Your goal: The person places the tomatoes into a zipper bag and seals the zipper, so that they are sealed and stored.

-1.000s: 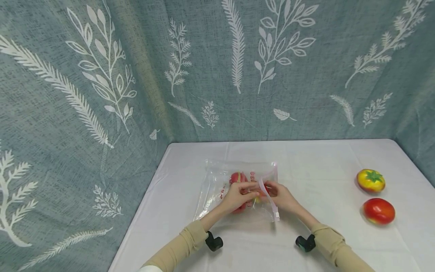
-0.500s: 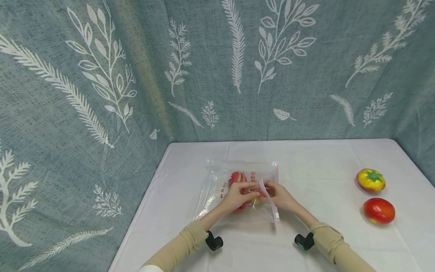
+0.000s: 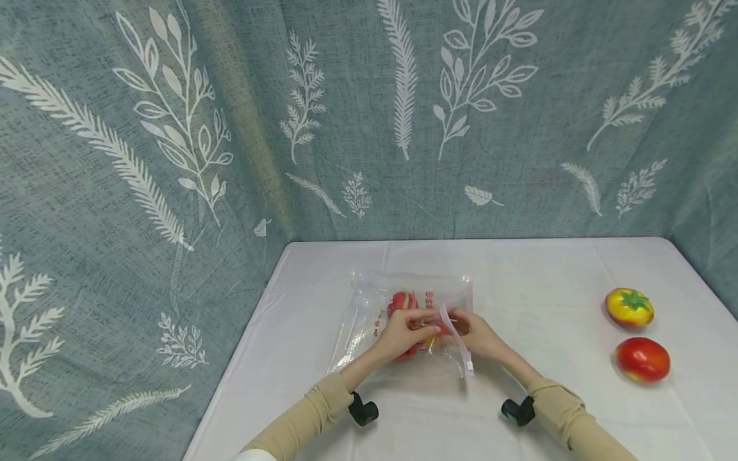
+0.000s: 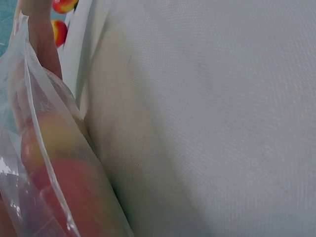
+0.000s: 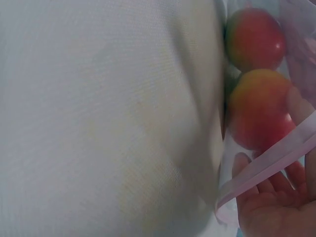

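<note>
A clear zip bag (image 3: 360, 320) with red print lies on the table with red-and-yellow round fruit in it. My left hand (image 3: 400, 333) pinches the bag's film near the mouth, thumb and forefinger close together. The white zip strip (image 3: 455, 330) crosses in front of my right hand (image 3: 475, 333), whose fingers reach inside the mouth around a red-and-yellow fruit (image 5: 259, 108). Beside it in the right wrist view sits another red fruit (image 5: 254, 39), inside the bag. In the left wrist view, film covers a red fruit (image 4: 74, 192). My left hand is mostly out of that view.
At the table's right side lie a yellow-and-red tomato-like fruit (image 3: 629, 307) with a green star-shaped top and an oval red fruit (image 3: 642, 360). A blue-grey curtain (image 3: 369, 128) with white leaf patterns hangs behind and left of the white-covered table (image 3: 548, 275).
Almost nothing moves. Both hands stay at the bag's mouth, and the fruit and bag shift only very slightly.
</note>
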A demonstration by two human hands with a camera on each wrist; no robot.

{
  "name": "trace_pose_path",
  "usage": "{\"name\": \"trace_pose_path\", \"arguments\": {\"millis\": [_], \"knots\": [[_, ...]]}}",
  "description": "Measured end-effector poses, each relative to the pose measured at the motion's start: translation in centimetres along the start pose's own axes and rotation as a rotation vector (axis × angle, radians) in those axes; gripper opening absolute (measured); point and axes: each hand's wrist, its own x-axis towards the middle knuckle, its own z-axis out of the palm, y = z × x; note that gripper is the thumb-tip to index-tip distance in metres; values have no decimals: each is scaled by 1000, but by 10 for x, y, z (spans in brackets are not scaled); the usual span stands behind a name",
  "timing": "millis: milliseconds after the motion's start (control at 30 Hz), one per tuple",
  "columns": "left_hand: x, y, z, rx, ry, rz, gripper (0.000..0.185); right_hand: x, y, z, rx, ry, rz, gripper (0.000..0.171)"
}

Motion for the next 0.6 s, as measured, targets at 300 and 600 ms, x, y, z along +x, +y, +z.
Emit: {"name": "trace_pose_path", "arguments": {"millis": [300, 600], "knots": [[7, -21, 2, -20, 15, -8, 37, -4, -2, -4, 19, 5, 40, 56], [8, -20, 3, -12, 31, -20, 37, -11, -6, -13, 63, -2, 29, 59]]}}
